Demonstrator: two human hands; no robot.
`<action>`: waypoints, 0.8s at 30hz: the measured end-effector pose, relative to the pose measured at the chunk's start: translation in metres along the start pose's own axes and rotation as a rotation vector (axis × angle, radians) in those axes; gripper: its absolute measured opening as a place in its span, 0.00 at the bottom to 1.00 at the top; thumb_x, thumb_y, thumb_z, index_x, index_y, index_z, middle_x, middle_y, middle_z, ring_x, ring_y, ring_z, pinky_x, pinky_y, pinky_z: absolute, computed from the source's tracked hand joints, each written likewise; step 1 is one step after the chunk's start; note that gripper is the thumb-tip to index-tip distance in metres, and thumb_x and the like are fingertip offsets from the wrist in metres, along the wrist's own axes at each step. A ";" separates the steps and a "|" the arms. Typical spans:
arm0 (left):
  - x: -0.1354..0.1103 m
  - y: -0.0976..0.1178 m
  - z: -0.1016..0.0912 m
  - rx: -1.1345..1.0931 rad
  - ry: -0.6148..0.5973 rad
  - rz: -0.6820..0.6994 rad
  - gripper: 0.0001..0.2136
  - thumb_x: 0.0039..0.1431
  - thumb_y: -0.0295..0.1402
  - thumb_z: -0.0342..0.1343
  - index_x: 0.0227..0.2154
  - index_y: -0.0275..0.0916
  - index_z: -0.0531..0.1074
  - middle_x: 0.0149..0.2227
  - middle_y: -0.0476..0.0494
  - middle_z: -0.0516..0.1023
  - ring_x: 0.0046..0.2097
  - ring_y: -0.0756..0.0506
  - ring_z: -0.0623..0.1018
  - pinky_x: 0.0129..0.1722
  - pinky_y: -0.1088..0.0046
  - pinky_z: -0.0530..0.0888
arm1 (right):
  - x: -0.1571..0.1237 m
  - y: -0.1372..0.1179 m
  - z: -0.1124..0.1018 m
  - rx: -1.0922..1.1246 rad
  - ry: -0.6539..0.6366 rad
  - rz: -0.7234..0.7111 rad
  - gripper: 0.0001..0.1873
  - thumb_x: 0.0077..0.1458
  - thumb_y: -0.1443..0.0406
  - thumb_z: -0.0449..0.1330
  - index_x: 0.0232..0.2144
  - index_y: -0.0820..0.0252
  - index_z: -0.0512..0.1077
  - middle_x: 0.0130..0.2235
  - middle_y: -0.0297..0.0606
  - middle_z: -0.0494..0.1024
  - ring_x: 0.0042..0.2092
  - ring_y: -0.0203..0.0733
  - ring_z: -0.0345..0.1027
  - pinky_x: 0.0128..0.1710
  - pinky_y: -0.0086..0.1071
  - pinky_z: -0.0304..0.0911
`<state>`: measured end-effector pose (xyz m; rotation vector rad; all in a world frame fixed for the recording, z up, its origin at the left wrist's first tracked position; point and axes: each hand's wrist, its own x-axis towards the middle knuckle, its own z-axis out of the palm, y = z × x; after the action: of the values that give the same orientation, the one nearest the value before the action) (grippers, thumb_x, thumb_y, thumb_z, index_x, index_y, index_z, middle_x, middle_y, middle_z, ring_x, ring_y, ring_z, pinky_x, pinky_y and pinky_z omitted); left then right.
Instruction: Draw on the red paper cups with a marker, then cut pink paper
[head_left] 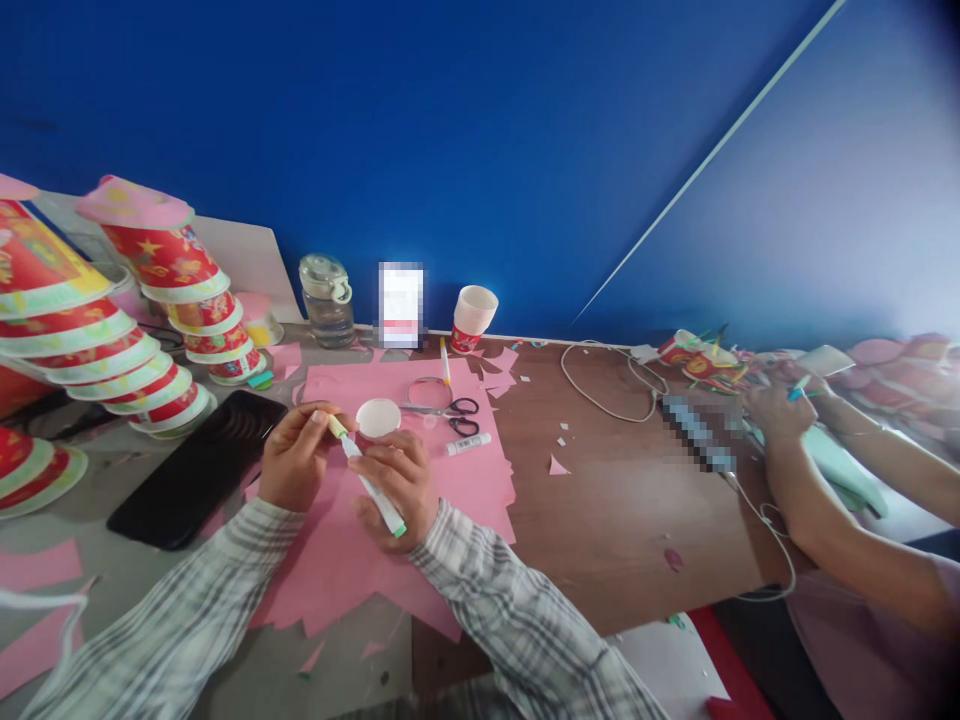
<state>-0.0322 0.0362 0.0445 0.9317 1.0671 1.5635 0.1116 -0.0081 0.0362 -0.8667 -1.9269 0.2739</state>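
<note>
My right hand (401,485) is closed around a white marker pen (373,490) with a green end, held slantwise over a pink paper sheet (465,480). My left hand (294,455) pinches the pen's yellowish cap end (337,426). Just beyond the hands an upturned paper cup (378,417) shows its white round bottom. Both sleeves are grey plaid.
Scissors (450,410) and a glue stick (468,444) lie past the cup. A black phone (199,468) lies left, stacks of red paper cups (169,330) beyond it. A jar (328,300) and a cup (472,318) stand by the blue wall. Another person's arms (817,480) work at right, beside a white cable (600,395).
</note>
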 end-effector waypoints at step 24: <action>-0.010 0.001 0.000 0.303 -0.048 0.151 0.10 0.52 0.37 0.50 0.32 0.35 0.68 0.23 0.48 0.73 0.25 0.53 0.70 0.26 0.76 0.68 | -0.001 -0.003 -0.002 -0.214 -0.126 -0.010 0.21 0.54 0.63 0.53 0.51 0.52 0.62 0.47 0.32 0.74 0.48 0.41 0.66 0.47 0.36 0.62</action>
<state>-0.0299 0.0261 0.0452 1.2746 1.2454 1.5163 0.1118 -0.0109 0.0379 -0.9996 -2.1041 0.1197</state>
